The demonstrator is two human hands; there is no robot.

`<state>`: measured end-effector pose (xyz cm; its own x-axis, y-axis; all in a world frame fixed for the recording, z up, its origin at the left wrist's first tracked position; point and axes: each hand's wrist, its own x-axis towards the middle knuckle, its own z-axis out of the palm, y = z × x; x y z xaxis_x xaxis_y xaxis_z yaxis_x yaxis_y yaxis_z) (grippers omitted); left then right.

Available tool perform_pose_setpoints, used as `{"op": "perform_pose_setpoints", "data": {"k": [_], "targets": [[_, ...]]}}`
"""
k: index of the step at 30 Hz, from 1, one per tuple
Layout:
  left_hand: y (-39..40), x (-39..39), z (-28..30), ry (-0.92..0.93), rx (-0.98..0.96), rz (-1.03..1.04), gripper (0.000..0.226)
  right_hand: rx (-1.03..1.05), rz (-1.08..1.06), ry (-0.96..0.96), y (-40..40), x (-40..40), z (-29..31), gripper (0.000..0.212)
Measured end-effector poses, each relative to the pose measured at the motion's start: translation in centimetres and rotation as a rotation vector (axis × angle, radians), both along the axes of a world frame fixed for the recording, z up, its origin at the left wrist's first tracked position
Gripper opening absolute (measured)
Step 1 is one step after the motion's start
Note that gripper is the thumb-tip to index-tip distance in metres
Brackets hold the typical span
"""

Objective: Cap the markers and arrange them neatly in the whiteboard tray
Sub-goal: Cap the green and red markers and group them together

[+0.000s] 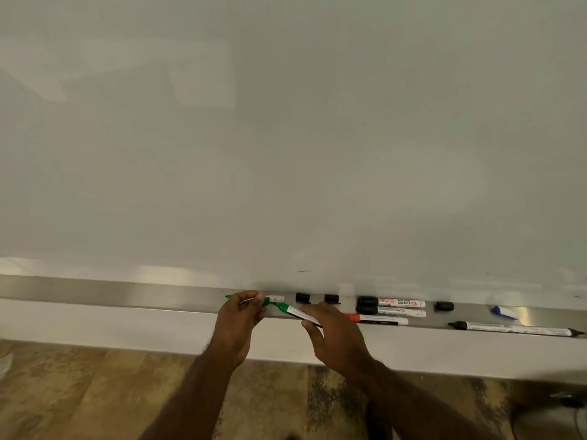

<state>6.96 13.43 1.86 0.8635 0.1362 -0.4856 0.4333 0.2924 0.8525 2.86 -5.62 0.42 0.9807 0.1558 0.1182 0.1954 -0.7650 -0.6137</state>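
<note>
My right hand (333,338) grips a green marker (297,313) by its white barrel, with the bare green tip pointing left. My left hand (239,319) pinches a green cap (266,301) just left of that tip; the two are close but not joined. Behind my left hand a second green-tipped marker (275,299) lies in the metal tray (127,293), mostly hidden. Two loose black caps (302,297) (332,299) stand in the tray. Two black-capped markers (392,302) (392,311) and a red-capped marker (378,319) lie side by side.
Further right in the tray are another black cap (444,306), a blue piece (504,312) and a long uncapped black marker (514,329). The whiteboard (286,138) rises behind the tray. Wooden floor (95,392) shows below.
</note>
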Motion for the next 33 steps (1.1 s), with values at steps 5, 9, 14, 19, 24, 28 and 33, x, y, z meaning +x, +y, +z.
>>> {"op": "perform_pose_setpoints", "data": {"k": [5,9,14,19,24,28,33], "targets": [[-0.7,-0.8,-0.3,-0.029,0.063,-0.045,0.015,-0.033,0.013,-0.009,0.0,-0.1,0.2,0.035],[-1.8,-1.6,-0.5,-0.032,0.134,-0.035,0.016,-0.034,0.019,0.012,0.1,-0.3,0.1,0.036],[-2.8,-2.7,-0.8,-0.033,0.076,0.080,0.017,-0.056,0.036,0.011,0.4,0.0,0.2,0.031],[-2.3,-2.1,-0.7,-0.035,0.209,0.008,0.011,-0.028,0.035,0.060,0.3,0.2,0.0,0.031],[-2.2,-0.7,-0.4,-0.124,0.822,-0.234,0.019,-0.208,0.014,0.061,-0.1,1.2,-0.3,0.032],[-1.9,-0.3,-0.4,-0.206,1.017,-0.247,0.018,-0.309,-0.001,0.053,-0.5,1.7,-0.6,0.030],[1.3,0.5,-1.1,-0.238,1.182,-0.114,0.013,-0.380,0.022,-0.057,-0.1,2.5,-0.4,0.021]]}}
